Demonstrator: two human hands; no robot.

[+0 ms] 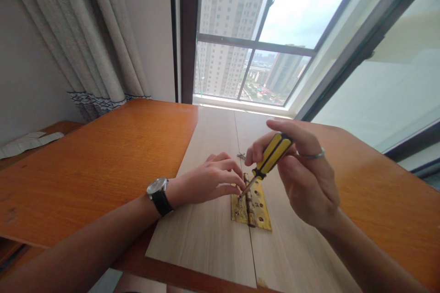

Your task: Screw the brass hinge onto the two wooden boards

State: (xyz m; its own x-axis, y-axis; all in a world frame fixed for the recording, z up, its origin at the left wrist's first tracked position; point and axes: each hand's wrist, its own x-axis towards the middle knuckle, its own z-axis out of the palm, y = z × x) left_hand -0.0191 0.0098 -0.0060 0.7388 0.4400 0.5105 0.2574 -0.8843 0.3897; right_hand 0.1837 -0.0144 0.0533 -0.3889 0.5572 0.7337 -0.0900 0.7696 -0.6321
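My right hand (pixel 302 169), a ring on one finger, is closed around the yellow-and-black handle of a screwdriver (pixel 274 153). Its shaft slants down to the left, with the tip at a small screw (pixel 239 199) on the left leaf of a worn brass hinge (pixel 260 210). Close by the tip, my left hand (pixel 216 176) has its thumb and fingers drawn together over that leaf; what they pinch, if anything, is too small to make out. The hinge lies unfolded, its knuckle along the seam between two pale boards (pixel 206 233). Screw holes show in the right leaf.
Several loose screws (pixel 241 155) lie beyond the hinge near the seam. The boards rest on an orange-brown wooden table (pixel 137 146). A window (pixel 254 46) stands behind it, a grey curtain (pixel 92 32) hangs at left, and papers (pixel 30 142) lie far left.
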